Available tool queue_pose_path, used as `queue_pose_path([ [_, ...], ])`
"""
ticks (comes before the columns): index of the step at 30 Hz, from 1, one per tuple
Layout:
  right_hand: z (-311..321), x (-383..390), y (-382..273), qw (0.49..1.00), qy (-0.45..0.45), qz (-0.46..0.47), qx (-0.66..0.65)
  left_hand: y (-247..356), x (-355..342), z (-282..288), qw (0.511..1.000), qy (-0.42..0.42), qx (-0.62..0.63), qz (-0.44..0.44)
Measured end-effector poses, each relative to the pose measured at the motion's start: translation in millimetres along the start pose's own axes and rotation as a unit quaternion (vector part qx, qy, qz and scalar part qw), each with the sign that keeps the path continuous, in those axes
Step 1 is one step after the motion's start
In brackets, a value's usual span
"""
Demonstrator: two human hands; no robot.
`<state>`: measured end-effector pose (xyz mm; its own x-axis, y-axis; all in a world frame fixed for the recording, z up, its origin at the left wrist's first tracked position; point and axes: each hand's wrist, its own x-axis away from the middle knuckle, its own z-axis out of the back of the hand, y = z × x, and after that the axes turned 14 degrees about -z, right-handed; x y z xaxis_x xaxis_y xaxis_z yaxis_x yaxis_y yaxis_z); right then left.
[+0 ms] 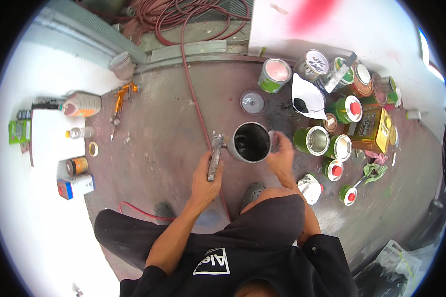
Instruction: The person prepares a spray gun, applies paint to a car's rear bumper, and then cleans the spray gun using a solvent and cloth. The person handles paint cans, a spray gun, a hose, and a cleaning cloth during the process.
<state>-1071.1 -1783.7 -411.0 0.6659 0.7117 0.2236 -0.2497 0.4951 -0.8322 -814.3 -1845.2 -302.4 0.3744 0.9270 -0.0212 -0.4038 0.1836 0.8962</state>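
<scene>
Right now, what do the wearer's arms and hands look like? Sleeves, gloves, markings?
Left hand and right hand both bare, no gloves. No watch or band visible on either wrist. Forearms uncovered up to loose, plain black short sleeves. They belong to a black T-shirt with a white print on it.

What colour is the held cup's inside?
The cup's inside looks black, seen best in the head view.
</scene>
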Motion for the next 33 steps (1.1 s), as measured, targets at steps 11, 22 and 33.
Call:
queue_pose_path([
  [11,72.2,25.2,-243.7,0.949,-0.143,0.238,0.147,-6.5,-14.1,22.8,0.999,-0.017,0.0,-0.048],
  [22,49.6,47.2,-268.0,0.87,-0.22,0.269,0.35,-20.6,-23.8,70.3,0.994,-0.079,0.041,-0.056],
  [33,82.4,119.7,-293.7,0.993,0.055,0.101,-0.027,-8.6,-49.9,84.1,0.974,-0.116,0.089,-0.172],
])
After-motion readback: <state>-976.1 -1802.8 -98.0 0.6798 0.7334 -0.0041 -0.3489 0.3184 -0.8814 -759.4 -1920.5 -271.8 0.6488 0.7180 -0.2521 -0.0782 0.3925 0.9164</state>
